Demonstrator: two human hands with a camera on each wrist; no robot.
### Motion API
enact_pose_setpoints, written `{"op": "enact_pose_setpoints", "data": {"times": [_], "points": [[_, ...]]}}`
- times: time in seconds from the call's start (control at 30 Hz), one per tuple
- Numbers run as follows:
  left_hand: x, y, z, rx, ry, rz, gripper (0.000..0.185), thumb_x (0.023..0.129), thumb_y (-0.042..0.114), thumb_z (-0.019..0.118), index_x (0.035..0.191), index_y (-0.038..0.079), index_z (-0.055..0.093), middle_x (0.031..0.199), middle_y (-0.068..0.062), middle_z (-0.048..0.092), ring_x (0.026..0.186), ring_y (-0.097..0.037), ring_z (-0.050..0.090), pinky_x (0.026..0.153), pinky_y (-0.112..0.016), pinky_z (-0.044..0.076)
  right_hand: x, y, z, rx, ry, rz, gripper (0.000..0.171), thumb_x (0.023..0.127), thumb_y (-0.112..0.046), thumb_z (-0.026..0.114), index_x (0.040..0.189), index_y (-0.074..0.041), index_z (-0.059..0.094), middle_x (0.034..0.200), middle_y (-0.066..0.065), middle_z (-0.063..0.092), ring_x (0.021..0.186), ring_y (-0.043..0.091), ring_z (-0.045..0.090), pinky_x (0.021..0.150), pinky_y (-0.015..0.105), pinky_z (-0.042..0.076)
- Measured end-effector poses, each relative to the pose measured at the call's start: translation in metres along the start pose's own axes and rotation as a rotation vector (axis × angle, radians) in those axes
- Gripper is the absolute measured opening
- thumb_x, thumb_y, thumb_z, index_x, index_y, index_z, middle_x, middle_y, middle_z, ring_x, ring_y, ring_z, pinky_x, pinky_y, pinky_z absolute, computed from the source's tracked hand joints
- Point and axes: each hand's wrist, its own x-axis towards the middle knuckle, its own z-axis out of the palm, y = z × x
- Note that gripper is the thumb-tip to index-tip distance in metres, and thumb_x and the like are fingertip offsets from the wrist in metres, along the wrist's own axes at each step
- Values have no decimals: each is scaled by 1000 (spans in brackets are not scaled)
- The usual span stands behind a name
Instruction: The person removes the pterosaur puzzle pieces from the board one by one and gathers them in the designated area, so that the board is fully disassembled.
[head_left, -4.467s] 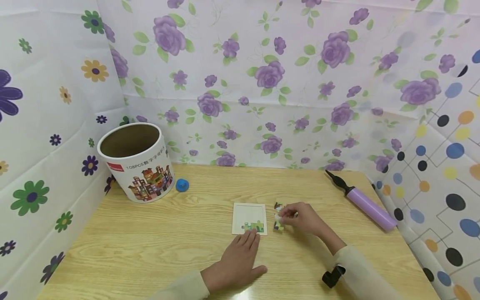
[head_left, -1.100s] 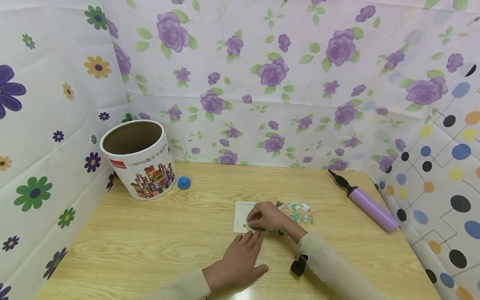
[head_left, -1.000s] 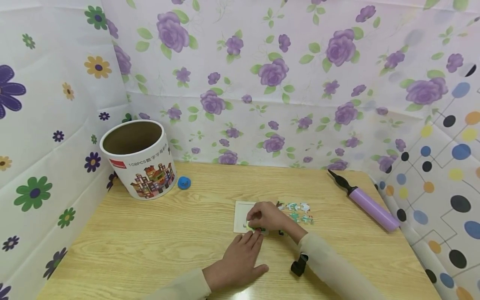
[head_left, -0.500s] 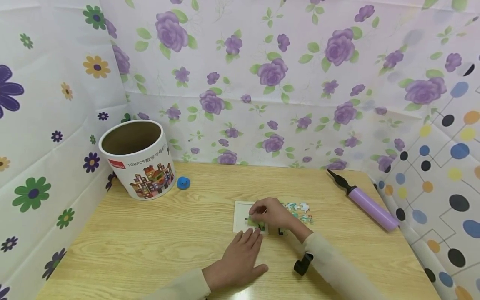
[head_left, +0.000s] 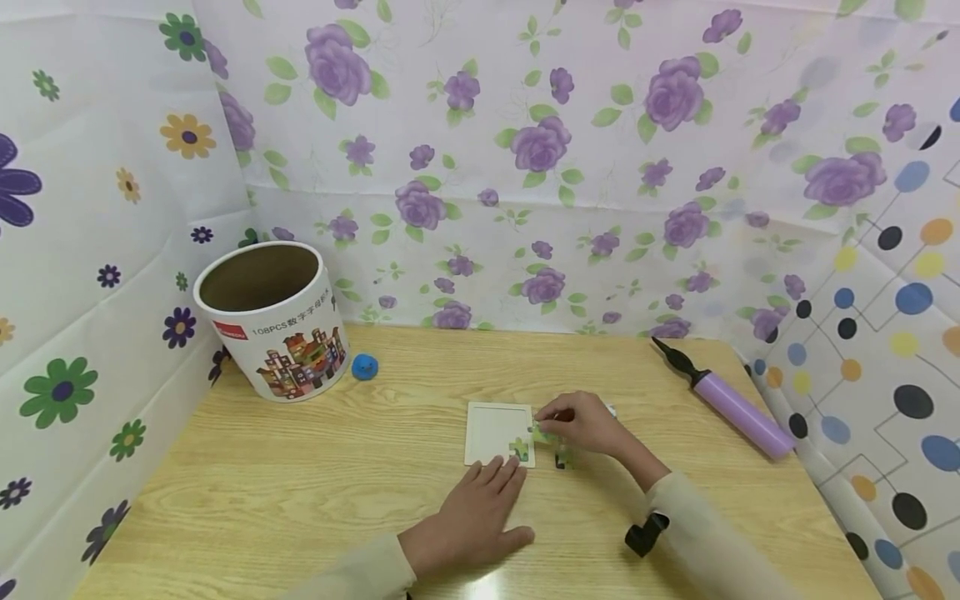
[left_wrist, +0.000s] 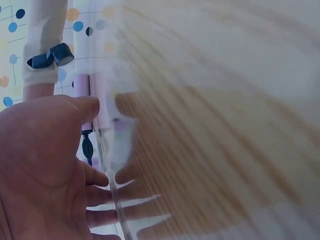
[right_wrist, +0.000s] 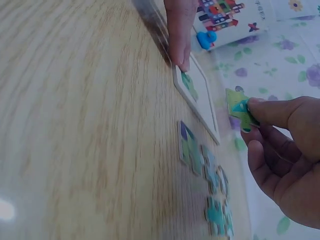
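A white square puzzle tray (head_left: 492,423) lies on the table, with one green jigsaw piece (head_left: 519,449) in its near right corner. My left hand (head_left: 472,517) lies flat, fingers straight, its fingertips at the tray's near edge beside that piece. Just right of the tray, my right hand (head_left: 592,423) pinches a green jigsaw piece (right_wrist: 239,106) between thumb and fingers, raised above the table in the right wrist view. Several loose jigsaw pieces (right_wrist: 216,215) lie on the table beside the tray, mostly hidden behind the right hand in the head view.
A large white printed bucket (head_left: 273,325) stands at the back left, a small blue rubber duck (head_left: 364,367) by it. A purple hand pump (head_left: 738,412) lies at the right. Flowered cloth (head_left: 487,167) hangs behind the table (head_left: 300,467); more patterned cloth borders both sides.
My right hand has lifted a green jigsaw piece from the tray and carried it right, past the tray's edge. One piece stays in the corner. The left hand holds its place.
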Motion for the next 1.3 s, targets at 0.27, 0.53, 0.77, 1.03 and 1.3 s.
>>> {"op": "enact_pose_setpoints", "data": {"times": [0.27, 0.53, 0.77, 1.03, 1.3], "points": [[0, -7, 0, 58, 8, 31, 83, 102, 67, 39, 161, 10, 31, 168, -7, 26, 154, -27, 27, 119, -52, 30, -25, 10, -17, -10, 26, 9, 15, 95, -19, 74, 108, -14, 81, 100, -4, 76, 77, 6, 64, 66, 26, 54], [-1, -9, 2, 54, 4, 44, 82, 102, 65, 43, 162, 10, 29, 169, -7, 23, 155, -27, 24, 120, -52, 29, -48, 25, -24, -22, 16, 43, 14, 95, -21, 74, 107, -18, 81, 98, -6, 75, 81, 5, 67, 71, 25, 56], [-2, -9, -1, 75, -13, 43, 82, 102, 65, 42, 162, 11, 30, 169, -6, 24, 155, -26, 25, 119, -52, 30, -59, 36, -26, -26, 5, 61, 14, 95, -23, 74, 106, -17, 81, 100, -4, 75, 82, 5, 67, 71, 25, 56], [-2, -9, -1, 66, -15, 45, 82, 102, 65, 42, 162, 11, 30, 169, -7, 24, 155, -26, 25, 119, -52, 30, -65, 46, -21, -78, -5, 43, 11, 94, -16, 75, 101, -19, 82, 96, -9, 73, 82, 3, 64, 68, 24, 55], [-2, -9, 0, 52, -19, 44, 82, 102, 65, 42, 162, 11, 29, 170, -6, 22, 155, -26, 23, 120, -52, 28, -65, 50, -17, -91, 7, 16, 12, 92, -13, 76, 101, -18, 82, 93, -11, 72, 80, 2, 63, 66, 24, 53]]}}
